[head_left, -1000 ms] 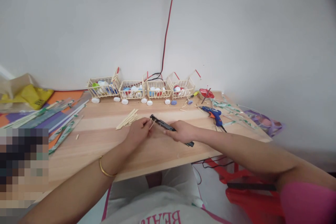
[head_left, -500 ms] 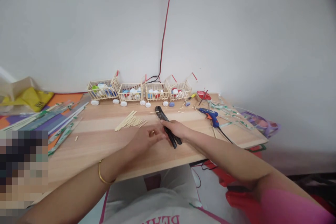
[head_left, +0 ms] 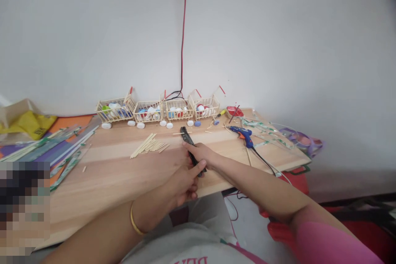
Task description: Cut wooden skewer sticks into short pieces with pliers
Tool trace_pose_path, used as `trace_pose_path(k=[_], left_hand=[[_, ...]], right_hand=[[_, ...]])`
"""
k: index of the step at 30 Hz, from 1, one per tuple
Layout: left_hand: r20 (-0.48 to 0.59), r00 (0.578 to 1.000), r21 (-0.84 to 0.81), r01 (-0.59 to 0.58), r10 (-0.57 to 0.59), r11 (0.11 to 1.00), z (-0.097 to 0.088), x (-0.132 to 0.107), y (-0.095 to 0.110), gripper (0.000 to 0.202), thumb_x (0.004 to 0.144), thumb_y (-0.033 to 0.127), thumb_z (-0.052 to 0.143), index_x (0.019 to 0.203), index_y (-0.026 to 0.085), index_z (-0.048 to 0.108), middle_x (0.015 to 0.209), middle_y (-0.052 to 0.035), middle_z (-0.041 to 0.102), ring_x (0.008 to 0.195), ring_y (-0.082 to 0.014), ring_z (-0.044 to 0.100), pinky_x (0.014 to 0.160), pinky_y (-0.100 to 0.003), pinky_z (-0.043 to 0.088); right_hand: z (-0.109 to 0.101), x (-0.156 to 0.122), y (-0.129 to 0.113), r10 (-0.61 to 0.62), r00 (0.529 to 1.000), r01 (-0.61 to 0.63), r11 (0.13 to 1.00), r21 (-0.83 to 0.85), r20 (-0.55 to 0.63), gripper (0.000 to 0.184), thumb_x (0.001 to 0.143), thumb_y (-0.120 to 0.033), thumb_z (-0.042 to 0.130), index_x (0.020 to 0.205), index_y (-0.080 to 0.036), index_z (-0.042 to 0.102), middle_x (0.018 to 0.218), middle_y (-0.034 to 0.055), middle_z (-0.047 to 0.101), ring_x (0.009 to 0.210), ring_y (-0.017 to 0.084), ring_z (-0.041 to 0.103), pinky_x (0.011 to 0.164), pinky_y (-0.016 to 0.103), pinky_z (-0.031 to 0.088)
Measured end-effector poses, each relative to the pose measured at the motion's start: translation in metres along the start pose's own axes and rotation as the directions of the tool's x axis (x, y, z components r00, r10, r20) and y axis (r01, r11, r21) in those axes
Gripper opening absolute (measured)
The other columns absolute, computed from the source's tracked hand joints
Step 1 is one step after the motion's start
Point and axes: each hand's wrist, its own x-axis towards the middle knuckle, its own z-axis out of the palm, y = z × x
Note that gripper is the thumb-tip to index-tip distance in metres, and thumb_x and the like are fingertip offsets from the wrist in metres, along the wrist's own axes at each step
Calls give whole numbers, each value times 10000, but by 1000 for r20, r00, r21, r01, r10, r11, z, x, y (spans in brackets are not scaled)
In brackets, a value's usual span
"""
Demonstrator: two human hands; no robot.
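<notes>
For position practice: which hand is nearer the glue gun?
Right: the right hand is left of the glue gun; the left hand is farther left, lower in view.

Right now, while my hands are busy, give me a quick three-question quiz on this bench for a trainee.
1. How many stick carts stand in the row at the back?
2. True or false: the blue glue gun lies to the right of the pile of pale sticks.
3. Fill in: the right hand grips a black ____.

Key:
1. Four.
2. True.
3. Plier-like tool.
</notes>
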Motion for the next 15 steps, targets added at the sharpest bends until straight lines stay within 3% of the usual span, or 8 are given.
trace_pose_path(k=[12, 15], left_hand=[[-54, 998, -79, -34, 29, 996, 29, -2, -2, 496, 683, 654, 534, 776, 178, 430, 490, 113, 231, 402, -31, 147, 406, -183, 103], [-68, 996, -109, -62, 55, 992, 31, -3, -5, 486, 696, 648, 519, 792, 180, 429, 505, 111, 238, 403, -30, 147, 406, -184, 112]], right_hand=[[-21, -8, -13, 141, 979, -111, 975, -193, 150, 557, 729, -693, 482, 611, -151, 538, 492, 21, 549, 373, 117, 470, 358, 244, 344], [-29, -12, -14, 187, 910, -134, 977, -166, 370, 545, 765, -668, 461, 645, -142, 541, 481, 17, 551, 380, 117, 482, 365, 232, 363]])
